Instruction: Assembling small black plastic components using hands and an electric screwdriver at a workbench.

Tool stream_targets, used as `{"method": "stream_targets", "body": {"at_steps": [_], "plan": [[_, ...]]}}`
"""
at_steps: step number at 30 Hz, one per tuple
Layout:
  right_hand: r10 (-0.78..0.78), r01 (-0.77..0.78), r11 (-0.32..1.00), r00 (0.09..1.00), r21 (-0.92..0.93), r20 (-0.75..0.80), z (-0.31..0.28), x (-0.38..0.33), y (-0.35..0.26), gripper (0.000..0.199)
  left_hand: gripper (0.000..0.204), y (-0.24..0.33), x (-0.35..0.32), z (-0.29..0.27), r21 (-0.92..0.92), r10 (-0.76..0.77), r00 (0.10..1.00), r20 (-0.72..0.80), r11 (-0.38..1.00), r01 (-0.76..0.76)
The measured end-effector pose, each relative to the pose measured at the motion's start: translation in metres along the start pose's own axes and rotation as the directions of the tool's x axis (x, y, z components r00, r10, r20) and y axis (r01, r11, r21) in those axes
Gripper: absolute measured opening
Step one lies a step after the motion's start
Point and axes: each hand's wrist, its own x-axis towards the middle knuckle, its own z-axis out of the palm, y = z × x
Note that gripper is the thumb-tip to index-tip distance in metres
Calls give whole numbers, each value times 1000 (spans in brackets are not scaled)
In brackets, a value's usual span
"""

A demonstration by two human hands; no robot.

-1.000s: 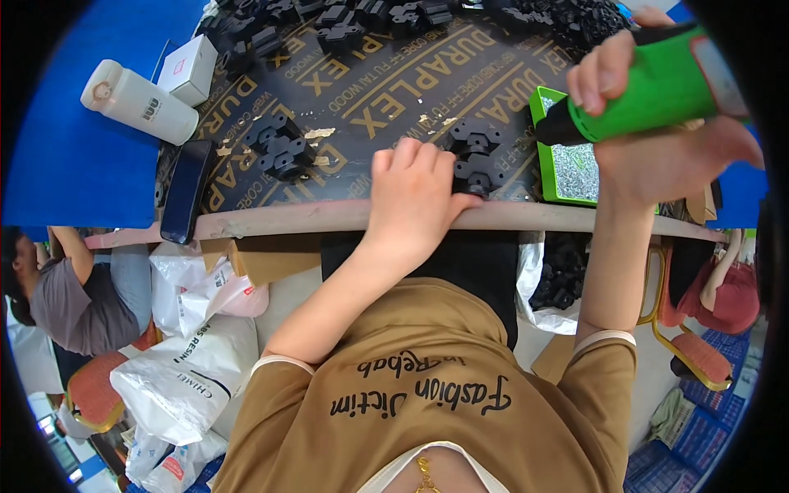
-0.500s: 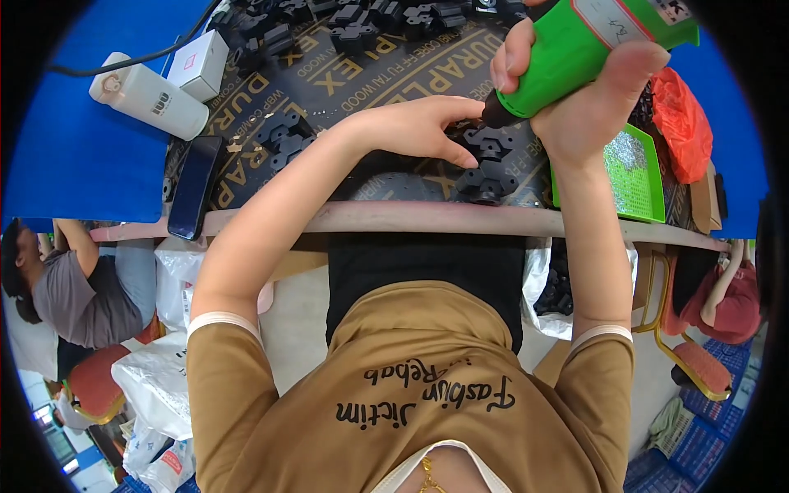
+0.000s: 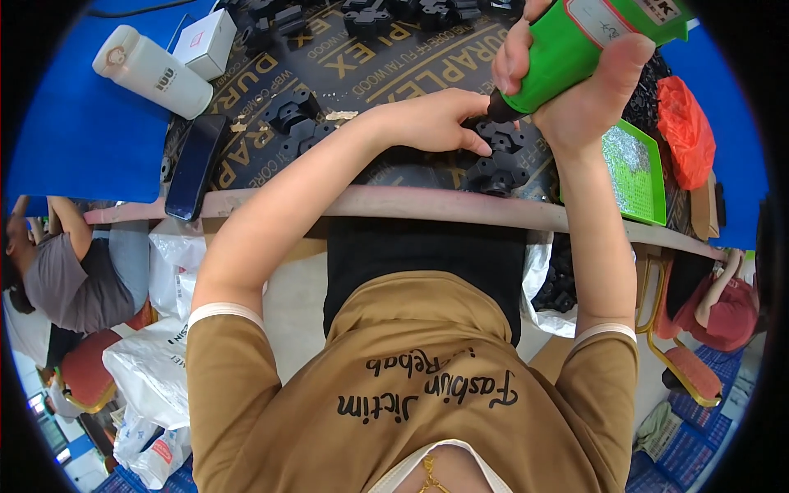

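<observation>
My right hand [image 3: 590, 103] is wrapped round a green electric screwdriver [image 3: 567, 45], which points down and to the left. Its dark nose [image 3: 501, 108] is right at a black plastic part [image 3: 503, 140] near the table's front edge. From the left, my left hand [image 3: 440, 119] grips that part between thumb and fingers; some fingertips are hidden behind it and the tool. A similar black piece [image 3: 499, 174] sits against its near side. The screwdriver's tip and any screw are out of sight.
More black parts [image 3: 296, 119] lie left of my left arm, and several others along the far side. At left are a phone [image 3: 197, 168], a white bottle [image 3: 156, 72] and a white box [image 3: 205, 45]. A green tray [image 3: 645, 177] of small metal pieces and a red bag [image 3: 686, 131] are at right.
The whole view has shifted slightly, with the table edge higher in the picture. Both hands keep their grips, and the screwdriver stays at the black part.
</observation>
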Motion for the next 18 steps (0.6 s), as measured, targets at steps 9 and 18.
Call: {"method": "stream_targets", "body": {"at_steps": [9, 18], "plan": [[12, -16, 999, 995, 45, 98, -3, 5, 3, 86, 43, -35, 9, 6, 71, 167, 985, -48, 984, -164], [78, -87, 719, 996, 690, 44, -12, 16, 35, 84, 43, -29, 11, 8, 67, 125, 991, -45, 990, -122]]}}
